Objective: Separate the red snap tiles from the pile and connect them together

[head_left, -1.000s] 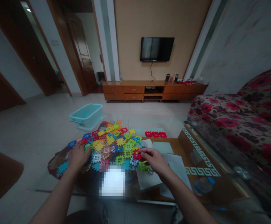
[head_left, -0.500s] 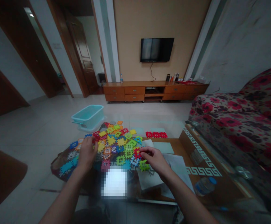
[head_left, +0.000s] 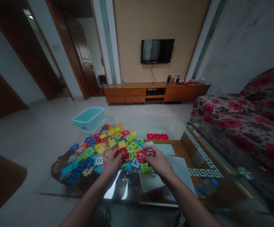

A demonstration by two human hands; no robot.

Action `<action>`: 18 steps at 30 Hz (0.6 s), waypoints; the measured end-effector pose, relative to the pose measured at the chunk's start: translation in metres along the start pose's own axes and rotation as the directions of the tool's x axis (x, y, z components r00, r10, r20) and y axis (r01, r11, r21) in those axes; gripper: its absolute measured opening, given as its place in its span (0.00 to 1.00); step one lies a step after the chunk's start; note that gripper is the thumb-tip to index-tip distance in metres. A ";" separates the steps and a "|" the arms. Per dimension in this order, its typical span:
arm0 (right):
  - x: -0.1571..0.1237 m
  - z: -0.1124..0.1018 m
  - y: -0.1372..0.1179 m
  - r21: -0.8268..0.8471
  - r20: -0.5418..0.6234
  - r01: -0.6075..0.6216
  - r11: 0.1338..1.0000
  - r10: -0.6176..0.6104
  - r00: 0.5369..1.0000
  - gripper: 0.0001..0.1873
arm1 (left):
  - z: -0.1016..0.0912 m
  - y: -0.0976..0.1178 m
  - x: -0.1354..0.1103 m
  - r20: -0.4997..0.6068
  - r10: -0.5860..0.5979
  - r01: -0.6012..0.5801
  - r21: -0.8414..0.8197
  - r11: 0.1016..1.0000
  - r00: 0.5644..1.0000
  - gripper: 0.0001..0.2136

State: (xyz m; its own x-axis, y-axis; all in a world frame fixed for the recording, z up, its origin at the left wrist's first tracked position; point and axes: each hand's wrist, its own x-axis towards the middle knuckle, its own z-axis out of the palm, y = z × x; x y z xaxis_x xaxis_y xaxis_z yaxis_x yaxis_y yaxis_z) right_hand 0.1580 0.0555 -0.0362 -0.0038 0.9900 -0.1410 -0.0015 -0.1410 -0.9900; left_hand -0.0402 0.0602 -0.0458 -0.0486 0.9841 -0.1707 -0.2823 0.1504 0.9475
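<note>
left hand [head_left: 113, 164], red plastic tile [head_left: 123, 153] half hidden, right hand [head_left: 157, 161] over another

The interlocking plastic tiles [head_left: 96, 154] were a jumble of red, yellow, green, blue and orange lattice squares, the tub [head_left: 88, 118] turquoise, the sofa [head_left: 231, 121] crimson-flowered, and the bench [head_left: 189, 142] edged with a white Greek-key border [head_left: 204, 172].

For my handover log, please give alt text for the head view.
The left hand touches one red tile and the right hand another red tile in a heap of colourful plastic lattice tiles on a glass table. A turquoise plastic tub sits on the floor beyond.
</note>
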 end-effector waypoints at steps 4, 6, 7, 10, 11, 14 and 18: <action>0.000 0.001 0.003 0.058 0.017 -0.037 0.998 0.036 0.999 0.25 | 0.012 -0.004 -0.007 0.038 -0.119 0.123 -0.114 0.986 0.992 0.14; 0.000 0.000 0.005 0.078 0.023 -0.056 0.995 0.054 0.998 0.24 | 0.015 -0.003 -0.009 0.053 -0.138 0.144 -0.130 0.981 0.989 0.16; 0.000 0.000 0.006 0.084 0.020 -0.063 0.995 0.061 0.998 0.23 | 0.015 -0.003 -0.010 0.058 -0.134 0.140 -0.123 0.982 0.989 0.16; 0.000 -0.001 0.006 0.112 0.014 -0.087 0.990 0.086 0.996 0.21 | 0.014 -0.003 -0.009 0.070 -0.087 0.094 -0.115 0.989 0.994 0.15; 0.000 -0.001 0.005 0.129 0.012 -0.104 0.986 0.103 0.995 0.20 | 0.013 -0.004 -0.008 0.076 -0.068 0.077 -0.120 0.990 0.995 0.14; -0.001 0.001 0.004 0.187 0.017 -0.164 0.969 0.163 0.986 0.18 | 0.012 -0.004 -0.005 0.115 -0.044 0.058 -0.117 0.991 0.992 0.18; -0.002 0.004 0.003 0.210 0.030 -0.204 0.956 0.203 0.979 0.17 | 0.012 -0.006 -0.005 0.171 -0.041 0.058 -0.098 0.993 0.984 0.24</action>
State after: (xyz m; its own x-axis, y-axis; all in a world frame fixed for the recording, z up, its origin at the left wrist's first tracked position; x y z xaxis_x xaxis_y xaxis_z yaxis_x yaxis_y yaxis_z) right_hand 0.1545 0.0532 -0.0386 -0.0337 0.9403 -0.3387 -0.2107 -0.3379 -0.9173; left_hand -0.0265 0.0552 -0.0471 0.1279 0.9787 -0.1604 -0.3775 0.1976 0.9047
